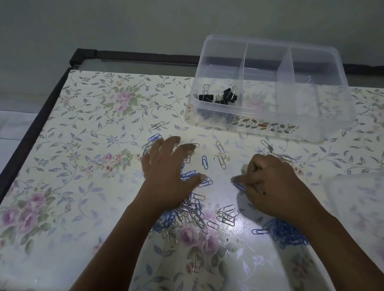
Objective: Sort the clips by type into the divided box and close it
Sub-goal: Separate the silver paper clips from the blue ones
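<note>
Head view shows you early in the sort. Beyond your hands the divided box [272,42] stands open, with only a few black binder clips [218,97] in the compartment beyond your left hand; the other two look empty or nearly so. Your left hand [168,168] is spread, fingers splayed over loose paper clips and gripping none that I can see. Your right hand [273,187] is curled, fingertips seemingly pinching a blue paper clip [240,186] against the table [69,157]. Under your left wrist lies a mixed pile of silver and blue clips [185,214]; by your right wrist sits a blue heap [288,232]. Right of your right hand lies what looks like the lid [371,203]. By my judgement, every paper clip has yet to be boxed, and then the lid goes on.
</note>
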Demonstrator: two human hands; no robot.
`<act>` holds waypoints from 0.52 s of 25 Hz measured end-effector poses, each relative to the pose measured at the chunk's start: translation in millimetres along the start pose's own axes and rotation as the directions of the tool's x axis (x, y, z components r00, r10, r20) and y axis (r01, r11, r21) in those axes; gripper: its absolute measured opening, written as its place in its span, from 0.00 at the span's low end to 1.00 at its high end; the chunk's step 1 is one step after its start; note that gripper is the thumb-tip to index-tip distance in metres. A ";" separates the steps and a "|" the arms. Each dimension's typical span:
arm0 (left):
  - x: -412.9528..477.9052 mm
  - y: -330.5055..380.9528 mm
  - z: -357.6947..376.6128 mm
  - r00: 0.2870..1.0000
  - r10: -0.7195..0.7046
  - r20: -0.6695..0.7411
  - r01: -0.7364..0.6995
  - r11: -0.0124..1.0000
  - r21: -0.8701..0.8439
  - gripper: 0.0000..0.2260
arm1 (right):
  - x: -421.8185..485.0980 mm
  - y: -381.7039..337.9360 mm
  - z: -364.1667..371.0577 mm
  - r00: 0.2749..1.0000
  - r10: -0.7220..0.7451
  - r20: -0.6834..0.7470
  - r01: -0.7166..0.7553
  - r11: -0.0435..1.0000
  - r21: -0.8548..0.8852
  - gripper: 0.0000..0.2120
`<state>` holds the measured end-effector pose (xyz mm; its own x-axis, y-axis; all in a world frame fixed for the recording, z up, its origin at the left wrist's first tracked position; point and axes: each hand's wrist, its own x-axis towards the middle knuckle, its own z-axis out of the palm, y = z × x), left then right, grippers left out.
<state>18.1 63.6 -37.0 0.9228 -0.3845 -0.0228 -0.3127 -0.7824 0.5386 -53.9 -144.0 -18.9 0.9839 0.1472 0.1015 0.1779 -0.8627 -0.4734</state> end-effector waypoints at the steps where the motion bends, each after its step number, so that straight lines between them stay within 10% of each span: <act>1: 1.1 -0.5 0.7 0.999 -0.020 -0.032 0.020 1.000 0.001 0.31 | -0.9 0.9 -1.4 1.000 -0.009 0.021 0.009 1.000 -0.013 0.12; 10: 5.9 -3.3 9.8 0.985 0.096 -0.145 -0.098 0.995 -0.003 0.26 | -7.2 0.1 -15.6 0.987 -0.055 0.150 0.032 0.987 0.155 0.07; 13: 6.2 -4.7 10.7 0.981 0.128 -0.144 -0.130 0.992 -0.006 0.24 | -3.0 -13.8 -10.1 0.951 -0.083 0.299 0.051 0.992 0.114 0.19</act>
<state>22.9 59.6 -48.6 0.8981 -0.4064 0.1680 -0.4285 -0.7228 0.5422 -59.4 -137.5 -3.8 0.9258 0.3565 -0.1255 0.2289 -0.7933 -0.5642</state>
